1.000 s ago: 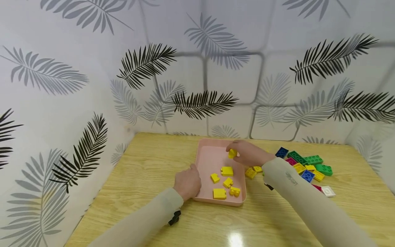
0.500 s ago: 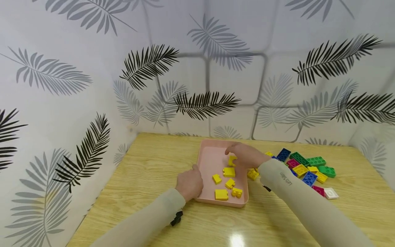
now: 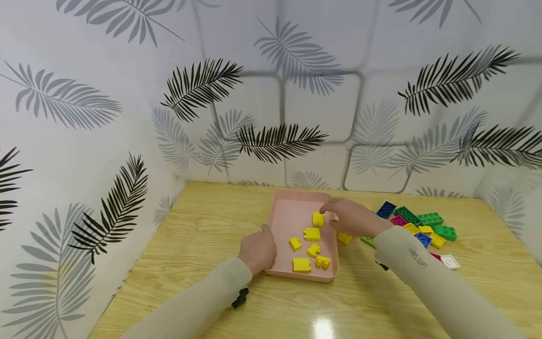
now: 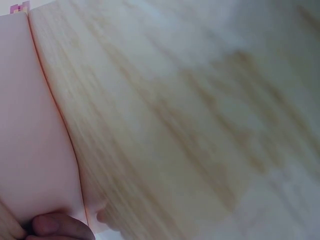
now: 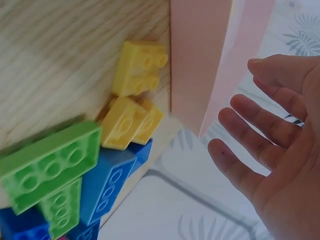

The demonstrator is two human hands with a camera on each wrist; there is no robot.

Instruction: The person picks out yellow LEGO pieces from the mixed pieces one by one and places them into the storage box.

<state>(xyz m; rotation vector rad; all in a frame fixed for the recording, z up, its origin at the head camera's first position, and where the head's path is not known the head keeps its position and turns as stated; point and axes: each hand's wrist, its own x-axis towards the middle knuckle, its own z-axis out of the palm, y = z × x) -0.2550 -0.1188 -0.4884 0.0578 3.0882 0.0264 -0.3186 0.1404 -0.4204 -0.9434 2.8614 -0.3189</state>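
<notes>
A shallow pink tray [image 3: 281, 212] stands on the wooden table with several yellow toy bricks [image 3: 312, 234] spread inside. My left hand [image 3: 257, 250] grips the tray's left wall near its front corner; the left wrist view shows fingertips [image 4: 60, 226] at the wall's lower end. Over the tray's right rim hovers my right hand [image 3: 353, 217], fingers loosely spread and holding nothing. Close to its fingertips, a yellow brick [image 3: 317, 219] lies on the tray floor. In the right wrist view the same hand [image 5: 280, 130] has its palm showing, beside the tray's outer wall [image 5: 197, 60].
Right of the tray lies a loose pile of bricks: green [image 3: 429, 219], blue [image 3: 423, 240], yellow [image 3: 437, 240] and white [image 3: 450, 262]. Part of it is behind my right arm. A patterned wall covering [image 3: 313, 165] rises along the table's back edge.
My right hand has let go of a yellow brick, which now lies in the tray, and has drawn back rightward. The left hand stays on the tray.
</notes>
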